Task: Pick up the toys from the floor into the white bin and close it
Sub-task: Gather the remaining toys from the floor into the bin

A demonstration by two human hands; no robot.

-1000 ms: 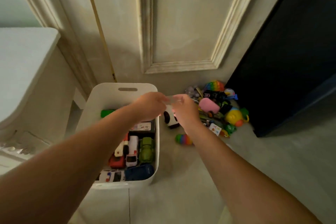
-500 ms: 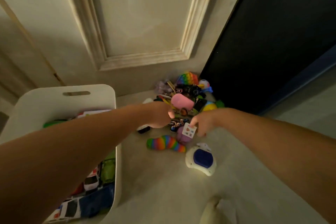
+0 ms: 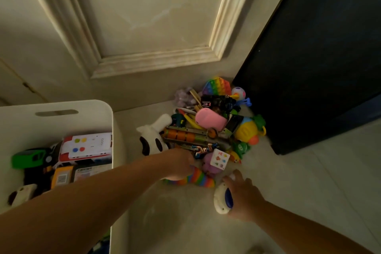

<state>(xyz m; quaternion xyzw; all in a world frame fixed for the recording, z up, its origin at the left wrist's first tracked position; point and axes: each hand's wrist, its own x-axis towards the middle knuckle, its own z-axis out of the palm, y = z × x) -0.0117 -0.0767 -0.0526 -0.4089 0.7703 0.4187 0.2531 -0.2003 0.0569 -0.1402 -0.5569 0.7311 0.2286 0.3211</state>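
The toys (image 3: 214, 128) lie heaped on the floor (image 3: 309, 181) right of the open, part-filled bin (image 3: 112, 130), the left hand (image 3: 181, 164) closed on a rainbow toy (image 3: 198, 179) and the right hand (image 3: 243, 196) gripping a white-and-blue toy (image 3: 222, 200).

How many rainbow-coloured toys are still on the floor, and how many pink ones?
Rainbow: 2, the pop pad and the slug under the left hand
Pink: 2, the pink toy and the smaller pink one
Total: 4
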